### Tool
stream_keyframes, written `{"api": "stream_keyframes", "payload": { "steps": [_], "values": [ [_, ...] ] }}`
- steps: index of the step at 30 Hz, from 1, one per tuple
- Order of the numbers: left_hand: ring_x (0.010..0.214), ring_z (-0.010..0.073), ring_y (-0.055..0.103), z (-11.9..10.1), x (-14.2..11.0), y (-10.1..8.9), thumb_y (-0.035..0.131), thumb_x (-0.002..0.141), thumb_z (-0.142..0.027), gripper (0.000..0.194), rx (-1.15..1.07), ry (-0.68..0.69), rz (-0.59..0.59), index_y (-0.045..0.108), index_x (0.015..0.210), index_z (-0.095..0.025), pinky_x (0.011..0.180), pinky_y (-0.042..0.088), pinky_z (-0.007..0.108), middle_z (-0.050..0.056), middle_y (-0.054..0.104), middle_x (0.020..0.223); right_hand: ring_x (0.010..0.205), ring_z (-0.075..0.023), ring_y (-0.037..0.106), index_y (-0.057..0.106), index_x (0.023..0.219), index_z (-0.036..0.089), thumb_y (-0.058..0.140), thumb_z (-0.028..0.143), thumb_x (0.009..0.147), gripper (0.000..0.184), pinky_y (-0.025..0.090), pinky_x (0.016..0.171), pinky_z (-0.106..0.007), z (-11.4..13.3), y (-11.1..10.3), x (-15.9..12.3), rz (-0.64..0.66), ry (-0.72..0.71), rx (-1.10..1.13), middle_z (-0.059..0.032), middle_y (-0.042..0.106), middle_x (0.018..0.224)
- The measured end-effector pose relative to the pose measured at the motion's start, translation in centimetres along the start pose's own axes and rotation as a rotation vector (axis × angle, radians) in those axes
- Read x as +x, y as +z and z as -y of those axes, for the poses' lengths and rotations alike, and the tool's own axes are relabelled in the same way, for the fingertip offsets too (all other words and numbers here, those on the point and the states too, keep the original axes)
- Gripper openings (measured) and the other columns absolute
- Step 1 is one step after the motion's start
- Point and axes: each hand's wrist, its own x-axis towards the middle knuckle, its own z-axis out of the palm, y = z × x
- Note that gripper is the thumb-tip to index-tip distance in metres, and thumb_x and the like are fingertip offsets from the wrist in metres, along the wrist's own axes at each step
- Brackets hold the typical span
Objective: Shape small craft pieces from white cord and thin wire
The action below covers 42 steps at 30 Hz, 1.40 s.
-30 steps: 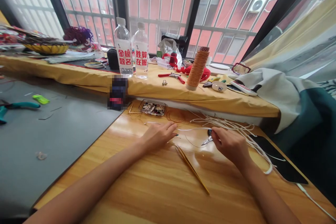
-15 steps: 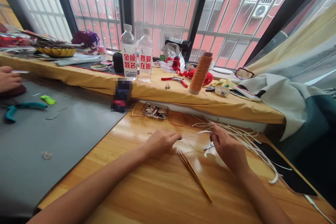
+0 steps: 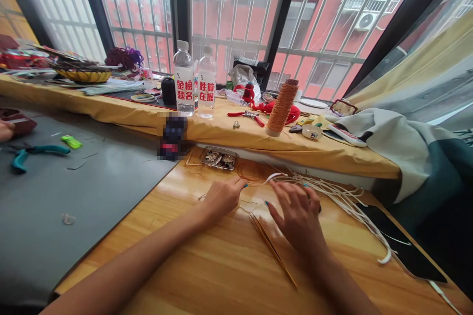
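My left hand (image 3: 223, 199) is closed in a pinch above the wooden table, its fingertips beside a strand of white cord (image 3: 273, 177). A thin thread at the fingertips is too fine to follow fully. My right hand (image 3: 297, 206) reaches over the same cord with its thumb held apart from the fingers. A dark handle loop, seemingly of small scissors (image 3: 320, 208), shows at its outer fingers; the blades are hidden. Golden tweezers (image 3: 273, 251) lie on the table between my hands, touched by neither.
Loose white cords (image 3: 340, 197) and a dark phone (image 3: 406, 243) lie at right. Behind my hands are a lidless-looking clear box of beads (image 3: 219, 158) and orange thread. The ledge carries bottles (image 3: 206, 83), red pliers (image 3: 247, 115) and a spool (image 3: 283, 108). Another person's hand (image 3: 5, 130) is at left.
My right hand has moved left and turned, its thumb swinging away from the fingers; the scissors blades have gone from sight. My left hand has shifted slightly left. The other person's hand has drawn back leftward.
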Motion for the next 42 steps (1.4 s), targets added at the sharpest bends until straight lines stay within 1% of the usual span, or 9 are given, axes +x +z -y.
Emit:
{"api": "stream_keyframes", "payload": {
  "steps": [2, 4, 9, 14, 21, 29, 33, 38, 42],
  "values": [
    [0.067, 0.0141, 0.055, 0.1, 0.0, -0.2, 0.04, 0.076, -0.007, 0.026, 0.052, 0.03, 0.007, 0.047, 0.099, -0.018, 0.049, 0.037, 0.021, 0.002, 0.056, 0.085, 0.079, -0.0183, 0.054, 0.06, 0.092, 0.017, 0.045, 0.023, 0.081, 0.019, 0.028, 0.088, -0.041, 0.3, 0.1, -0.2, 0.074, -0.128, 0.108, -0.0059, 0.063, 0.078],
    [0.067, 0.0148, 0.055, 0.1, 0.0, -0.4, 0.04, 0.077, -0.008, 0.023, 0.098, 0.087, 0.008, 0.047, 0.097, -0.017, 0.049, 0.037, 0.022, 0.003, 0.056, 0.082, 0.068, -0.0148, 0.055, 0.061, 0.083, 0.017, 0.043, 0.018, 0.082, 0.018, 0.032, 0.083, -0.036, 0.5, 0.2, -0.3, 0.088, -0.18, 0.179, -0.003, 0.062, 0.067],
    [0.065, 0.0149, 0.054, -0.4, -0.1, -0.5, 0.039, 0.08, -0.012, 0.011, 0.18, 0.258, -0.074, 0.047, 0.087, -0.015, 0.052, 0.038, 0.023, 0.002, 0.055, 0.073, 0.069, -0.0159, 0.056, 0.054, 0.105, 0.016, 0.046, 0.015, 0.08, 0.026, 0.039, 0.066, -0.03, 0.8, -0.1, -0.7, -0.043, -0.157, 0.252, -0.0061, 0.064, 0.078],
    [0.06, 0.0132, 0.051, -1.4, -0.5, -0.4, 0.032, 0.083, -0.013, 0.015, 0.176, 0.35, -0.202, 0.046, 0.079, -0.015, 0.051, 0.036, 0.023, 0.001, 0.054, 0.067, 0.064, -0.0157, 0.058, 0.049, 0.109, 0.015, 0.042, 0.013, 0.081, 0.029, 0.044, 0.056, -0.025, 2.2, 0.5, -1.3, -0.019, -0.096, 0.401, -0.0071, 0.063, 0.077],
    [0.066, 0.0135, 0.052, -1.9, -0.6, -0.3, 0.032, 0.084, -0.015, 0.014, 0.039, 0.291, -0.142, 0.046, 0.084, -0.015, 0.054, 0.039, 0.022, 0.002, 0.054, 0.073, 0.072, -0.0158, 0.062, 0.043, 0.107, 0.017, 0.04, 0.015, 0.082, 0.025, 0.051, 0.062, -0.027, 2.7, 1.2, -1.6, 0.021, 0.11, 0.573, -0.0079, 0.062, 0.088],
    [0.082, 0.0136, 0.052, -2.1, -0.9, -0.5, 0.037, 0.081, -0.01, 0.017, -0.256, 0.216, -0.034, 0.045, 0.096, -0.013, 0.07, 0.043, 0.024, 0.005, 0.055, 0.087, 0.089, -0.0185, 0.059, 0.046, 0.108, 0.02, 0.039, 0.018, 0.083, 0.026, 0.049, 0.076, -0.034, 2.2, 1.8, -1.7, 0.055, 0.193, 0.659, -0.0074, 0.062, 0.098],
    [0.073, 0.0129, 0.053, -2.2, -1.1, 0.3, 0.036, 0.083, -0.013, 0.011, -0.247, 0.163, -0.065, 0.047, 0.087, -0.014, 0.064, 0.042, 0.023, 0.003, 0.055, 0.079, 0.087, -0.0176, 0.06, 0.05, 0.104, 0.02, 0.04, 0.018, 0.083, 0.024, 0.049, 0.075, -0.031, 2.2, 1.6, -1.7, 0.091, 0.22, 0.706, -0.0055, 0.063, 0.097],
    [0.065, 0.0115, 0.05, -2.1, -1.1, 1.2, 0.035, 0.085, -0.019, 0.014, -0.169, 0.193, -0.131, 0.045, 0.077, -0.015, 0.057, 0.039, 0.022, 0.002, 0.052, 0.074, 0.083, -0.016, 0.061, 0.055, 0.098, 0.02, 0.042, 0.019, 0.082, 0.02, 0.049, 0.074, -0.028, 2.1, 1.5, -1.6, 0.129, 0.249, 0.779, -0.003, 0.065, 0.093],
    [0.064, 0.0115, 0.049, -2.2, -1.2, 1.2, 0.035, 0.084, -0.018, 0.013, -0.222, 0.193, -0.128, 0.044, 0.076, -0.015, 0.057, 0.039, 0.022, 0.001, 0.051, 0.071, 0.082, -0.0161, 0.062, 0.055, 0.096, 0.021, 0.044, 0.02, 0.081, 0.019, 0.05, 0.072, -0.028, 2.1, 1.4, -1.4, 0.152, 0.276, 0.814, -0.0026, 0.065, 0.092]
  ]
}}
